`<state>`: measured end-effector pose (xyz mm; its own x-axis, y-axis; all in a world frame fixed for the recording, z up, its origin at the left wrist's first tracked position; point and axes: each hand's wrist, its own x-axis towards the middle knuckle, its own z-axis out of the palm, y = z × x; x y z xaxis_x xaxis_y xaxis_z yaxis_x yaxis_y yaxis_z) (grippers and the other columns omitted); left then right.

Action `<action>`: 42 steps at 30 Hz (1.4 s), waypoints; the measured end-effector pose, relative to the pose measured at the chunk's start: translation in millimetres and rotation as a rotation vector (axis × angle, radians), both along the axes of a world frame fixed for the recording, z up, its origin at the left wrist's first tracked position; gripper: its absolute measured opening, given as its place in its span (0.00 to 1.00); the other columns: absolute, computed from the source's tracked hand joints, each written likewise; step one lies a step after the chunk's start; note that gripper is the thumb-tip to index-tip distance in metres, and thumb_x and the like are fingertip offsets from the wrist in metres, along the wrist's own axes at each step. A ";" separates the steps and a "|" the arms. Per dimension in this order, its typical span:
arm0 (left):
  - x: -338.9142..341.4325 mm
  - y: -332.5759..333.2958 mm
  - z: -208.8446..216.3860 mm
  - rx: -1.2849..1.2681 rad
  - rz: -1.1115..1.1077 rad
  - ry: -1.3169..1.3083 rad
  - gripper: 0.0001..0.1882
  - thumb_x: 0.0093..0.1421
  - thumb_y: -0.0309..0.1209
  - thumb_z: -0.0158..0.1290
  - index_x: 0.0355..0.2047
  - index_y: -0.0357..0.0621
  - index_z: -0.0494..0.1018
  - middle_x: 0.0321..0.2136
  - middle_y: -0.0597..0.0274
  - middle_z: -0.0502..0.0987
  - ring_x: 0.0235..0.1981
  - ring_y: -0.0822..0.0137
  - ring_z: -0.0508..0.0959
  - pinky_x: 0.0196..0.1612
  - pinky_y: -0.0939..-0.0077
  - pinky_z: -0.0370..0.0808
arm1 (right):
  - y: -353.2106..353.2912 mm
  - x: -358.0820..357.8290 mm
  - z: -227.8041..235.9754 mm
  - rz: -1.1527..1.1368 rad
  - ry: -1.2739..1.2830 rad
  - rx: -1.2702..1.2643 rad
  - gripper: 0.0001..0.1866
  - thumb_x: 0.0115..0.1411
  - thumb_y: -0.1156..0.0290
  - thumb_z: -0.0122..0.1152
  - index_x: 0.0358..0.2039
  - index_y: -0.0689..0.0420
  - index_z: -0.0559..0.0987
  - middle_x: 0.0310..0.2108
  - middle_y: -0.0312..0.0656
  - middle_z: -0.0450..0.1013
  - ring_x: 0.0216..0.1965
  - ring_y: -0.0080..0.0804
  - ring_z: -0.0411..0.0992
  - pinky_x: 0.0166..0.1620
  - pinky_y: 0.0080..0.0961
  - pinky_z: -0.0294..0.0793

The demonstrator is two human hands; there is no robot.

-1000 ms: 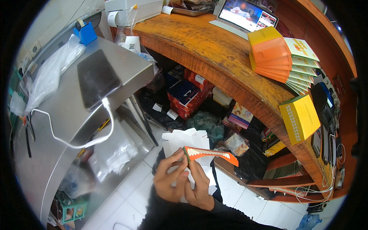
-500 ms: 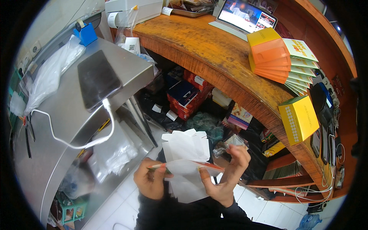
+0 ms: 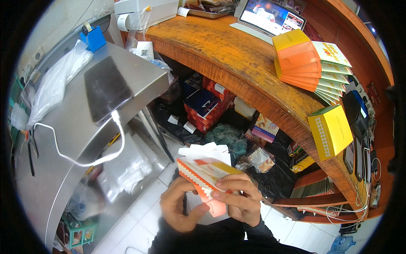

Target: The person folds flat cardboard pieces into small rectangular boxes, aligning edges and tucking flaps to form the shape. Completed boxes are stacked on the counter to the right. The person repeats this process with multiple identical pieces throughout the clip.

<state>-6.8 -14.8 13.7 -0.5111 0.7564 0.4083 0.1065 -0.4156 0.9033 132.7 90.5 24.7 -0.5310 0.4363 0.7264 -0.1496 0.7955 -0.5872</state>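
In front of me is a partly folded cardboard box (image 3: 197, 178), tilted, its orange and yellow printed side showing, with a white scalloped strip along one edge. My left hand (image 3: 181, 208) is closed at its lower left, the thumb pressed on the orange flap. My right hand (image 3: 242, 195) grips the right side, with its fingers over the printed face. Behind and partly under it lie white unfolded box blanks (image 3: 204, 150), mostly covered by the box and my hands.
A metal table (image 3: 146, 80) at left carries a dark phone (image 3: 106, 89) on a white cable and a blue tape dispenser (image 3: 94, 39). The curved wooden desk (image 3: 211, 46) holds a tablet (image 3: 270, 19), a fanned row of nested boxes (image 3: 300, 63) and a yellow box (image 3: 330, 132).
The piece between my hands has turned from its plain white inside to its printed orange side. My right hand's raised fingers have come down onto it, and my left hand has shifted slightly right.
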 end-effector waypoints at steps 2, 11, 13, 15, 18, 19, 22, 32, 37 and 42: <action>2.9 -1.3 -0.8 0.000 0.002 -0.025 0.13 0.51 0.19 0.63 0.38 0.32 0.76 0.36 0.50 0.80 0.37 0.64 0.80 0.43 0.75 0.73 | -0.9 3.0 3.1 0.041 0.013 -0.104 0.23 0.42 0.88 0.61 0.41 0.57 0.83 0.39 0.47 0.78 0.41 0.42 0.77 0.43 0.31 0.78; 2.2 0.8 10.4 -0.049 0.123 0.022 0.12 0.46 0.13 0.61 0.33 0.31 0.78 0.32 0.49 0.81 0.34 0.63 0.83 0.38 0.75 0.77 | 3.2 18.8 2.0 0.358 0.098 -0.522 0.18 0.43 0.84 0.61 0.38 0.64 0.79 0.46 0.61 0.76 0.50 0.54 0.75 0.56 0.46 0.72; -1.4 -0.5 10.9 -0.030 0.152 0.092 0.12 0.45 0.14 0.62 0.33 0.31 0.78 0.32 0.48 0.81 0.35 0.62 0.83 0.39 0.74 0.78 | 3.4 20.6 1.5 0.387 0.074 -0.517 0.17 0.42 0.85 0.63 0.37 0.63 0.81 0.47 0.59 0.76 0.51 0.55 0.75 0.56 0.47 0.72; -2.2 -1.1 10.0 -0.003 0.191 0.117 0.13 0.43 0.15 0.62 0.33 0.31 0.78 0.33 0.48 0.81 0.35 0.62 0.83 0.40 0.74 0.78 | 2.1 21.1 1.5 0.405 0.046 -0.497 0.16 0.42 0.86 0.66 0.35 0.62 0.83 0.47 0.58 0.76 0.52 0.55 0.74 0.57 0.48 0.71; 2.5 -0.6 7.0 0.015 0.265 0.099 0.13 0.43 0.16 0.62 0.32 0.31 0.78 0.34 0.48 0.82 0.36 0.61 0.84 0.41 0.74 0.78 | -1.3 17.7 0.4 0.338 0.012 -0.531 0.09 0.44 0.81 0.73 0.29 0.60 0.85 0.45 0.56 0.77 0.51 0.57 0.74 0.55 0.49 0.73; 4.6 -0.1 5.6 0.021 0.290 0.093 0.13 0.42 0.16 0.62 0.32 0.31 0.78 0.34 0.48 0.82 0.36 0.61 0.84 0.41 0.73 0.78 | -2.0 15.5 -0.4 0.325 0.039 -0.506 0.10 0.44 0.82 0.73 0.30 0.59 0.85 0.46 0.55 0.77 0.52 0.56 0.73 0.56 0.48 0.73; 9.9 1.1 2.2 0.103 0.247 0.151 0.15 0.43 0.16 0.64 0.35 0.30 0.78 0.36 0.47 0.82 0.36 0.62 0.84 0.37 0.74 0.80 | -6.1 6.5 -3.4 0.246 0.101 -0.453 0.11 0.44 0.83 0.72 0.30 0.57 0.85 0.47 0.52 0.76 0.54 0.52 0.72 0.57 0.45 0.72; 12.5 -1.5 10.6 -0.040 0.206 -0.058 0.13 0.50 0.17 0.63 0.38 0.31 0.78 0.36 0.45 0.81 0.30 0.64 0.84 0.20 0.81 0.79 | -14.9 -7.7 -8.6 -0.065 -0.075 -0.088 0.17 0.47 0.84 0.66 0.39 0.55 0.84 0.54 0.53 0.71 0.55 0.52 0.70 0.56 0.42 0.69; 7.8 -7.5 10.6 -0.063 0.231 -0.224 0.10 0.55 0.16 0.59 0.38 0.31 0.74 0.32 0.48 0.80 0.24 0.66 0.82 0.20 0.80 0.78 | -4.9 -9.5 -17.1 0.045 -0.166 -0.119 0.17 0.52 0.86 0.62 0.42 0.58 0.74 0.60 0.57 0.64 0.58 0.53 0.67 0.57 0.42 0.66; 5.4 -8.4 8.6 -0.030 0.087 -0.351 0.13 0.55 0.17 0.61 0.41 0.33 0.73 0.31 0.50 0.80 0.23 0.67 0.81 0.23 0.81 0.76 | 4.9 -6.1 -27.3 -0.039 -0.033 -0.017 0.18 0.51 0.88 0.63 0.36 0.58 0.66 0.47 0.56 0.76 0.42 0.50 0.78 0.44 0.35 0.76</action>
